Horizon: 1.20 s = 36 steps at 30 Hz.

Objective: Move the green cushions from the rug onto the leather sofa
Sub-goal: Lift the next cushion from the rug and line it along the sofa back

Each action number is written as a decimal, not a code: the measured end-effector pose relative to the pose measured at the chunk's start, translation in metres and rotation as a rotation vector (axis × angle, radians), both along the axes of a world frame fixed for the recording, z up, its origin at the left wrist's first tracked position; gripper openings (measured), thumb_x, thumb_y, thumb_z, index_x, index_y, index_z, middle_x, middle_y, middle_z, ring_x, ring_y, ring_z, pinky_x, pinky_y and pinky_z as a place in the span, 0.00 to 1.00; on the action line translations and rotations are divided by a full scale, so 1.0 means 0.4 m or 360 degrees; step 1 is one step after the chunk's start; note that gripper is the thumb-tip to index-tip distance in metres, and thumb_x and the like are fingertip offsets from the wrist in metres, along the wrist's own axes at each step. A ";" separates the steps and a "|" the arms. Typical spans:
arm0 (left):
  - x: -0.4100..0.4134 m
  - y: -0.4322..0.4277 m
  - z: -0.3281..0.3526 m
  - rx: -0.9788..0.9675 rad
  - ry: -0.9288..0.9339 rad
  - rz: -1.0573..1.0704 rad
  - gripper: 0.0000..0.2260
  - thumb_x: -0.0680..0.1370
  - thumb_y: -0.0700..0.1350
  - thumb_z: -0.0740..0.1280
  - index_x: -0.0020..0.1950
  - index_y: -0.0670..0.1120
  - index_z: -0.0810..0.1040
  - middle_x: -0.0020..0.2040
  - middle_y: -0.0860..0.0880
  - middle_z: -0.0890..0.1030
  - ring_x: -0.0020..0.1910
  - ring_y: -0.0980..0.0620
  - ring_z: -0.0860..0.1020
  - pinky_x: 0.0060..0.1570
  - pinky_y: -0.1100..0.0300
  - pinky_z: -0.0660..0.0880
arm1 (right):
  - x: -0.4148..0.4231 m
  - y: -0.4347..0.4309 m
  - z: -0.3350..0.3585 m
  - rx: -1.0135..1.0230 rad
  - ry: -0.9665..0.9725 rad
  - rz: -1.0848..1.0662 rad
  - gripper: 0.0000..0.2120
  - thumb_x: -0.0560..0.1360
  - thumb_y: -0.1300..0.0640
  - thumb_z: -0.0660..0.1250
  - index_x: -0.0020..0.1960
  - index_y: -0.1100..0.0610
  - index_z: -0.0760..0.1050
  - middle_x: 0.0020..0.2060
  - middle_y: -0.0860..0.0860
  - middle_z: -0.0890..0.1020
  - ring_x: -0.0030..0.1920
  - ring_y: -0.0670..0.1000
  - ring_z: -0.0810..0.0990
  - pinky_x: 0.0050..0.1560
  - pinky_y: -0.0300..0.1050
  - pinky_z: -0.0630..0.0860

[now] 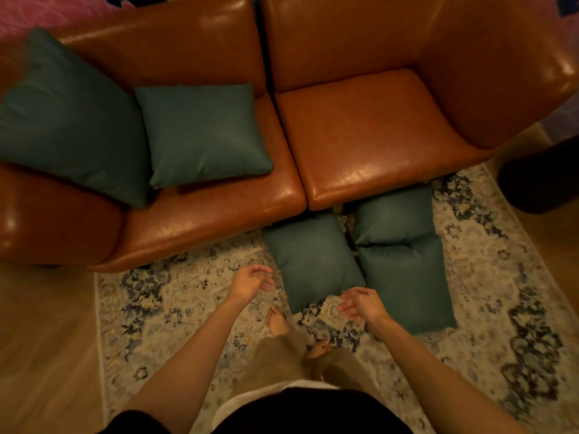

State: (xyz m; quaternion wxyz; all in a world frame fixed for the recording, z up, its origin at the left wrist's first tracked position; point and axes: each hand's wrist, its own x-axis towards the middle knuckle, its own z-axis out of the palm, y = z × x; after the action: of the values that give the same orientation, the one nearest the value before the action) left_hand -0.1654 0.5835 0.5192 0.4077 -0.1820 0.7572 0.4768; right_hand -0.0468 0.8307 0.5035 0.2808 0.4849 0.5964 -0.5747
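Left hand (250, 281) and right hand (360, 305) empty, fingers loosely curled, beside nearest green cushion (313, 261) on rug (175, 296). Best to grip opposite edges; lift onto leather sofa (369, 136), right seat.

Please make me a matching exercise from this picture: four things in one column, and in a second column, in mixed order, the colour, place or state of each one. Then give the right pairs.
Things:
1. sofa
2. rug
3. leftmost cushion
4. left hand

Colour, place or state:
a. holds nothing
b. brown and glossy
c. leans on the sofa's armrest
d. pale with a dark pattern

Pairs: 1-b, 2-d, 3-c, 4-a.
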 end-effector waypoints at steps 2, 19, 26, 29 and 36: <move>-0.025 0.005 -0.016 -0.0021 -0.0035 0.0004 0.11 0.80 0.33 0.56 0.56 0.34 0.77 0.38 0.42 0.81 0.23 0.58 0.77 0.25 0.69 0.72 | -0.026 0.029 -0.013 -0.0024 -0.0012 -0.0037 0.10 0.78 0.66 0.57 0.42 0.65 0.75 0.26 0.57 0.80 0.21 0.52 0.78 0.24 0.38 0.69; -0.103 0.256 -0.745 -0.0108 -0.0190 0.0539 0.07 0.79 0.34 0.59 0.50 0.45 0.72 0.36 0.47 0.77 0.17 0.60 0.74 0.20 0.68 0.67 | -0.305 0.371 -0.708 0.0050 -0.0071 0.0185 0.12 0.80 0.61 0.57 0.40 0.58 0.74 0.21 0.50 0.80 0.21 0.46 0.78 0.30 0.39 0.72; -0.100 0.246 -1.210 -0.0165 -0.0060 0.0742 0.12 0.78 0.37 0.64 0.60 0.46 0.70 0.45 0.45 0.79 0.31 0.52 0.76 0.28 0.62 0.69 | -0.401 0.435 -1.115 0.0217 0.0085 0.0205 0.08 0.76 0.53 0.68 0.44 0.57 0.73 0.34 0.52 0.76 0.34 0.48 0.74 0.37 0.42 0.71; -0.123 0.234 -1.329 -0.0246 0.0058 0.0793 0.21 0.72 0.47 0.74 0.61 0.45 0.72 0.53 0.46 0.79 0.47 0.49 0.80 0.48 0.54 0.78 | -0.423 0.449 -1.254 0.0452 0.0155 0.0209 0.12 0.72 0.46 0.71 0.38 0.52 0.72 0.35 0.51 0.77 0.36 0.50 0.73 0.40 0.46 0.72; -0.146 0.237 -1.478 -0.0138 -0.0033 0.0980 0.51 0.54 0.68 0.77 0.72 0.51 0.66 0.68 0.49 0.74 0.64 0.46 0.74 0.66 0.49 0.71 | -0.475 0.455 -1.431 0.0396 0.0002 0.0261 0.61 0.50 0.21 0.66 0.75 0.53 0.64 0.69 0.53 0.73 0.68 0.58 0.72 0.71 0.55 0.67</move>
State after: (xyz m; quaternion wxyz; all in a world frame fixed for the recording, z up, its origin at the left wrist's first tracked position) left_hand -0.2239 0.6784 -0.0719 0.2438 -0.4249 0.6818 0.5433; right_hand -0.2367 1.0125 -0.0688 0.2641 0.4653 0.7007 -0.4719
